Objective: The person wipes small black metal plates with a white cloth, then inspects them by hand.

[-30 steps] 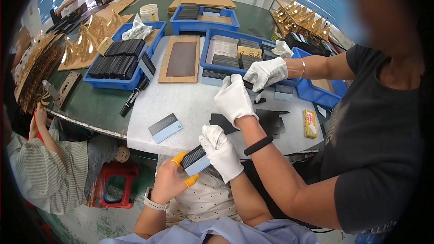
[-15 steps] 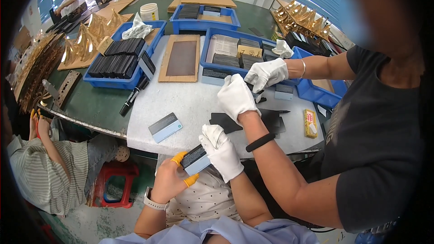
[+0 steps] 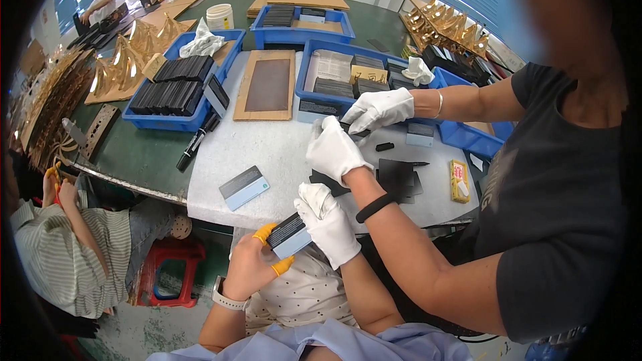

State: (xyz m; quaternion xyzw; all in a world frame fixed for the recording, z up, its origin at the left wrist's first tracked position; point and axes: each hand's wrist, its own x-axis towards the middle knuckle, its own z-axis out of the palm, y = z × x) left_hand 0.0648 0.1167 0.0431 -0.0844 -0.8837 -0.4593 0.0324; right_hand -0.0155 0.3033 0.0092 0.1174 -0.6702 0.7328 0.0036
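Observation:
My left hand [image 3: 249,266], bare with yellow finger cots on the thumb and a finger, and my right hand [image 3: 328,224], in a white glove, both hold a small black and pale blue box [image 3: 289,235] just below the table's near edge. A second box of the same kind [image 3: 243,187] lies on the white mat [image 3: 267,154] ahead of my left hand. Close above my right hand, a co-worker's two white-gloved hands [image 3: 332,150] [image 3: 378,110] work over black flat pieces [image 3: 396,177].
Blue trays [image 3: 175,120] [image 3: 307,97] of black pieces stand behind the mat, with a wooden board [image 3: 267,85] between them. A black marker [image 3: 192,147] lies at the mat's left edge. Gold paper shapes [image 3: 127,53] fill the left. A red stool [image 3: 167,271] stands below; other people sit nearby.

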